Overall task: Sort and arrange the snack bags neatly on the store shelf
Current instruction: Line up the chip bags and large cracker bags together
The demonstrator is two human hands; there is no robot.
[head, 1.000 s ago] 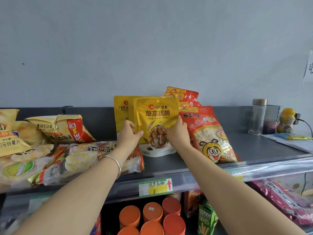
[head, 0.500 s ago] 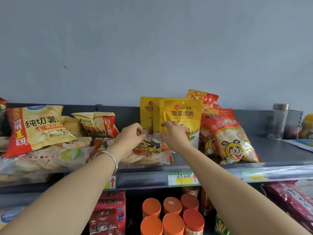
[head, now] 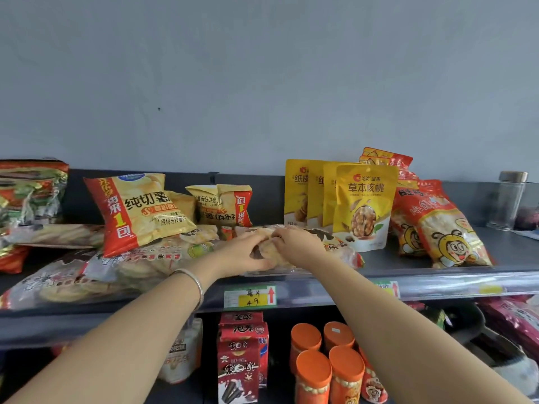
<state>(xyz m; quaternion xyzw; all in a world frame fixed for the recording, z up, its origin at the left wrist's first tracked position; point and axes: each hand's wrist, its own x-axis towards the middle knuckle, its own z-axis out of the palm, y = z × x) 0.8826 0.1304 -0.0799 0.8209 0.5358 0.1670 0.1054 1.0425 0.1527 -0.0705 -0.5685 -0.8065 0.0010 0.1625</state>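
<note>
A clear rice-cracker bag (head: 335, 243) lies flat on the grey shelf (head: 437, 275), in front of the upright yellow walnut pouches (head: 363, 205). My left hand (head: 245, 252) and my right hand (head: 294, 246) meet on its left end, fingers curled into the plastic, gripping it. More clear cracker bags (head: 116, 272) lie piled to the left, with a yellow and red chip bag (head: 137, 208) leaning on them. A second chip bag (head: 221, 208) stands upside down behind. Red bee-print bags (head: 449, 228) lean at the right.
A glass jar (head: 509, 199) stands at the far right of the shelf. Foil bags (head: 29, 193) sit at the far left. A price tag (head: 250, 297) hangs on the shelf edge. Below stand orange-lidded cans (head: 320, 365) and red cartons (head: 242, 354).
Both hands let go of the yellow walnut pouch, dropped to the left and took hold of the flat cracker bag. The view has swung left, showing more of the shelf.
</note>
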